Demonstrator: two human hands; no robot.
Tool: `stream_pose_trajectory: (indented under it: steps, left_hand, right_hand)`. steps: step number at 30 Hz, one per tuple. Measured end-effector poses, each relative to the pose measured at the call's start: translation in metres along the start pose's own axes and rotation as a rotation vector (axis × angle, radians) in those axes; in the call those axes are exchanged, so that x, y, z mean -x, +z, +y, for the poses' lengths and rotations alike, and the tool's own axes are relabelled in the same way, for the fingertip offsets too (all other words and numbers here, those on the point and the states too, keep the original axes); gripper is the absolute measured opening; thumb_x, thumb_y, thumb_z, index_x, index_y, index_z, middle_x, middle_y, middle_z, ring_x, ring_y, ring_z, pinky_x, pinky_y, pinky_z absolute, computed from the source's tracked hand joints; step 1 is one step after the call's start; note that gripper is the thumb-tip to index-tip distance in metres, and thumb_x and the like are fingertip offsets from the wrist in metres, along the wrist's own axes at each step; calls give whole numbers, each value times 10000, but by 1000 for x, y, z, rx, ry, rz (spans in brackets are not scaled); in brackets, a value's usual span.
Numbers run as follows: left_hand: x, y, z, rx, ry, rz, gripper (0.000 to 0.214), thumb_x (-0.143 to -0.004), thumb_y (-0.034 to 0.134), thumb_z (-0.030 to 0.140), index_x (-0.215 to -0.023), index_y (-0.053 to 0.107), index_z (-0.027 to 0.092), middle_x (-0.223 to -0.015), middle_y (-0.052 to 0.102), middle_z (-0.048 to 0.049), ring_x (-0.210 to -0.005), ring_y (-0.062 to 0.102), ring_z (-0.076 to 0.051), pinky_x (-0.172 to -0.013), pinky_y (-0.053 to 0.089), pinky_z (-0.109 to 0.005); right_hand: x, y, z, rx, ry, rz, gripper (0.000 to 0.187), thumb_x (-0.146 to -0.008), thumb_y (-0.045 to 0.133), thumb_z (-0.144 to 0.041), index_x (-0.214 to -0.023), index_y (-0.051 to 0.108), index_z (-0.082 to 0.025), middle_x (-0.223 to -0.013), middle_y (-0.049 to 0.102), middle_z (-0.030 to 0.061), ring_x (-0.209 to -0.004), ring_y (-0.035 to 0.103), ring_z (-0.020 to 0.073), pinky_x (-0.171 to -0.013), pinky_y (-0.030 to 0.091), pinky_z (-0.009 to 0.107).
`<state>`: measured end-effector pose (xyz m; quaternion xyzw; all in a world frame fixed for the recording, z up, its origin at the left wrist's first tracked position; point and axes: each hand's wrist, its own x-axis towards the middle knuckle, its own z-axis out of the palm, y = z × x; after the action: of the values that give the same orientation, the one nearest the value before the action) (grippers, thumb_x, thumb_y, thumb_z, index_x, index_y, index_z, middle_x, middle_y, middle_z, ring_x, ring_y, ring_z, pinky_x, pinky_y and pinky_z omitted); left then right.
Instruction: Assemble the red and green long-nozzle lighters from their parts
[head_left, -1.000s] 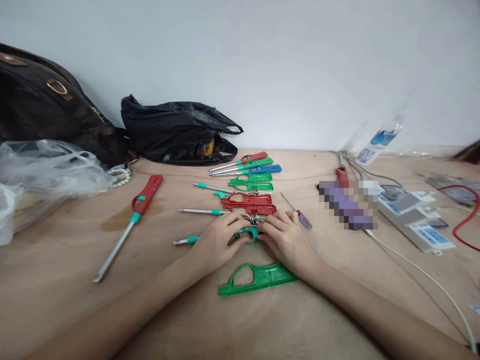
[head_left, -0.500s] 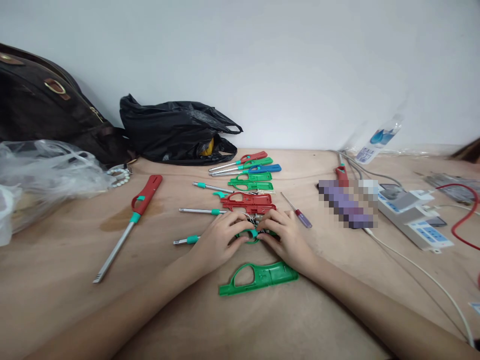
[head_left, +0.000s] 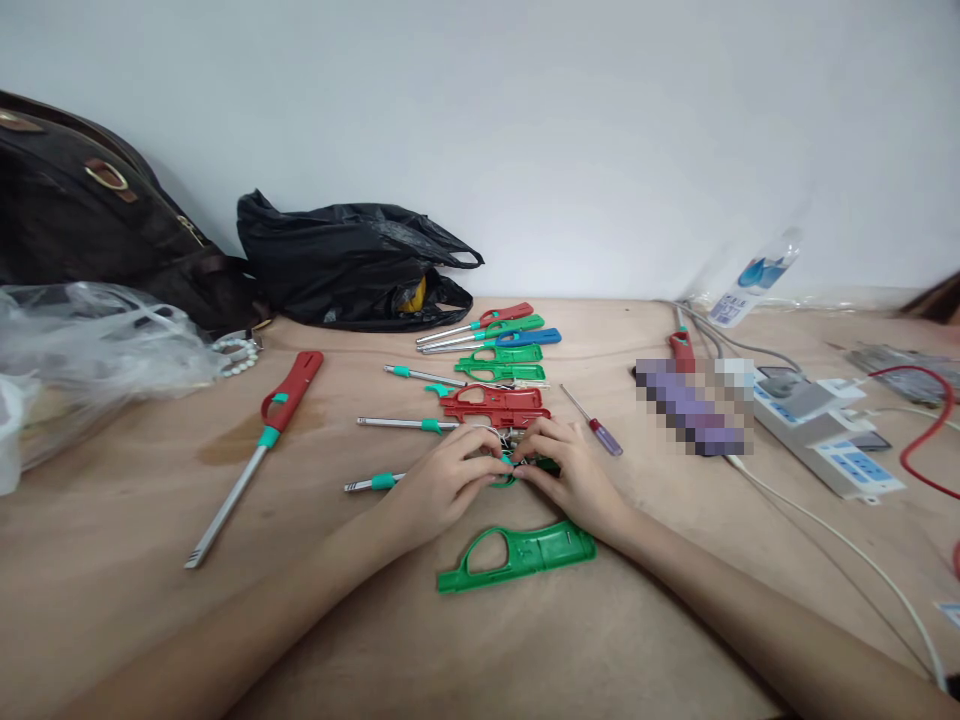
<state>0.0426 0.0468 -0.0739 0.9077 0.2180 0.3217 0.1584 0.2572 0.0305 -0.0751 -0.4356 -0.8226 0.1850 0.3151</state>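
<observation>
My left hand (head_left: 461, 468) and my right hand (head_left: 566, 468) meet over an opened gas lighter, fingertips pinched at its small teal trigger (head_left: 508, 464). The lighter's silver tube (head_left: 361, 486) with its teal collar (head_left: 384, 481) sticks out left from under my left hand. My fingers hide most of its green body and inner parts. Nearer to me lies a loose green casing half (head_left: 559, 547), inside facing up. Just beyond my hands are red casing halves (head_left: 514, 401) and another silver tube (head_left: 390, 422). Right of them is a screwdriver (head_left: 606, 438) with a purple handle.
Farther back lie green casing halves (head_left: 517, 354) and several whole lighters (head_left: 536, 337). A red lighter (head_left: 292, 388) rests at left, near bags (head_left: 337, 255). At right are a blurred-out purple object (head_left: 686, 405), a power strip (head_left: 840, 450), cables and a bottle (head_left: 754, 280).
My left fingers have shifted slightly right and closed in on the teal trigger, nearer my right fingertips. The loose green casing half and the other lighters stay in place.
</observation>
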Motion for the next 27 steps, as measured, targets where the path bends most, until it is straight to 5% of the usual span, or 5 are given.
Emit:
stream_pose_trajectory:
  steps: [8, 14, 27]
  left_hand:
    - [0, 0, 0, -1, 19, -3, 270, -935, 442, 44, -1038, 649, 184, -1036, 579, -75, -1005, 543, -195, -857, 476, -325]
    - [1, 0, -1, -2, 13, -23, 269, -935, 442, 46, -1035, 649, 186, -1044, 582, -75, -1011, 542, -200, -858, 481, -337]
    - [0, 0, 0, 18, -14, -15, 261, -936, 448, 58, -1033, 658, 180, -1025, 585, -75, -994, 552, -197, -855, 479, -337]
  right_hand:
    - [-2, -7, 9, -131, -46, -51, 30, -879, 653, -192, -878, 676, -211, -918, 643, 42, -947, 564, 225, -855, 413, 394]
    - [-6, -20, 20, -392, 6, -63, 194, -959, 493, -220, -937, 686, -213, -951, 672, 56, -906, 614, 199, -816, 471, 349]
    - [-4, -22, 18, -284, 19, -95, 104, -873, 596, -159, -829, 669, -217, -967, 618, 50, -970, 583, 206, -896, 431, 380]
